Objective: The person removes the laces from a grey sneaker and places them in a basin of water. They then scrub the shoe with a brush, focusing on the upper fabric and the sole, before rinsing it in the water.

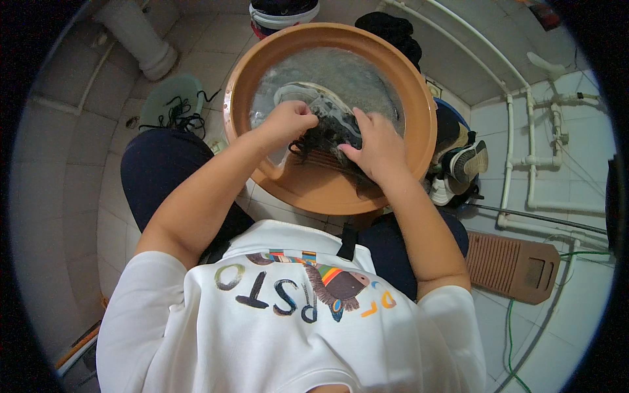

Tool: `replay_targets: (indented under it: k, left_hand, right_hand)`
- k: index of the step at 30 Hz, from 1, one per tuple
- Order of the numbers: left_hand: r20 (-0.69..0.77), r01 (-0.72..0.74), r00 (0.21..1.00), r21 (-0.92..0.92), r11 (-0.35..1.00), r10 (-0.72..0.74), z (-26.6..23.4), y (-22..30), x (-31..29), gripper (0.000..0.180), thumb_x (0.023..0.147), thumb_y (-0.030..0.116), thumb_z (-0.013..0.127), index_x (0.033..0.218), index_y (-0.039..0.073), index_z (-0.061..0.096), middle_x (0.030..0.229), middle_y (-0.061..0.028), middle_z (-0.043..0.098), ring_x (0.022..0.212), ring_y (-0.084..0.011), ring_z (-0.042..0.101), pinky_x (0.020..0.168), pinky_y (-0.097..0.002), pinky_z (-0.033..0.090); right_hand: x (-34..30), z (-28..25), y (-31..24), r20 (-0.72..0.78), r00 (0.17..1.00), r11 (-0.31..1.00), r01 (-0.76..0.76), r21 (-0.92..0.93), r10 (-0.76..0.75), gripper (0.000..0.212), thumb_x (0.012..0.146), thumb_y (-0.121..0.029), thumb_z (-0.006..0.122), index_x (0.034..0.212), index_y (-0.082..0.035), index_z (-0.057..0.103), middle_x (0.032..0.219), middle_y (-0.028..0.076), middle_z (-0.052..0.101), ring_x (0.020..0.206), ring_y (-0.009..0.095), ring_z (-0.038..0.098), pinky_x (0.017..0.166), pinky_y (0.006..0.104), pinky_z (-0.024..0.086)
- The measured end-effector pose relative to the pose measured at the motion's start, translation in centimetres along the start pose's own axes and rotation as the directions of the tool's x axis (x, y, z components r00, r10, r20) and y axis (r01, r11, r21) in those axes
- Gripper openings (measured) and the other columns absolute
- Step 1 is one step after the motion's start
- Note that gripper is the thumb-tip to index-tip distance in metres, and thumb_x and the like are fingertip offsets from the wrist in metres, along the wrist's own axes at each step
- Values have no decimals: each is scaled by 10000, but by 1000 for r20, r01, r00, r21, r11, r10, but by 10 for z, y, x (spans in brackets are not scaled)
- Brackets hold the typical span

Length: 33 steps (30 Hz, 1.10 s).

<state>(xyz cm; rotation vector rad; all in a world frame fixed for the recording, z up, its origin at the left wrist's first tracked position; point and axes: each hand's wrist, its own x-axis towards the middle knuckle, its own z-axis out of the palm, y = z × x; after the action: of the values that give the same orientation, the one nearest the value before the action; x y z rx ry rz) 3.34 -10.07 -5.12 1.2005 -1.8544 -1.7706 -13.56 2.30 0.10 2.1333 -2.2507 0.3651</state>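
A wet black shoe (334, 131) with a pale sole lies tilted in a large orange-brown basin (237, 78), partly in grey, sudsy water (354, 69). My left hand (288, 123) pinches the shoe near its upper left side, fingers curled together; just what they grip is partly hidden. At the other end my right hand (380, 145) holds the shoe, thumb on the near side and fingers over the far side. Dark laces (298, 152) hang below my left hand. Under the shoe, a ridged slope (327, 160) shows in the basin's near part.
A pale green tub (171, 92) with black laces stands left. Beyond the basin are a bucket (283, 16) and a dark bundle (390, 33). Several shoes (462, 164) are piled at the right, near a brown washboard (511, 267), white wall pipes (508, 157) and a green hose (510, 340).
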Motion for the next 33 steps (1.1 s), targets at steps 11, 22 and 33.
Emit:
replay_targets:
  k: [11,22,33]
  left_hand:
    - [-92,-23,994,328,944,56,10,6,-17,225,790,267,620,741,51,582,649,-80,588,607,-215,585,542,-329,444]
    - [19,54,998,-38,998,-53,10,2,-12,238,851,216,527,694,36,519,581,-54,516,554,-183,531,522,-318,412]
    - [-31,-37,999,-324,945,29,3,13,-27,260,787,279,663,757,42,559,640,7,508,549,-90,466,514,-234,372]
  right_hand:
    - [6,9,-1,201,969,990,-139,-37,143,521,775,-351,624,1194,-73,487,966,158,601,848,340,588,751,417,469]
    - [-10,19,-20,144,988,996,62,-65,-52,368,734,-416,655,775,-60,570,699,104,599,660,286,611,557,384,485]
    - [-9,47,-18,164,981,968,-139,208,106,323,820,-338,557,707,-36,540,704,171,587,695,366,576,615,449,449]
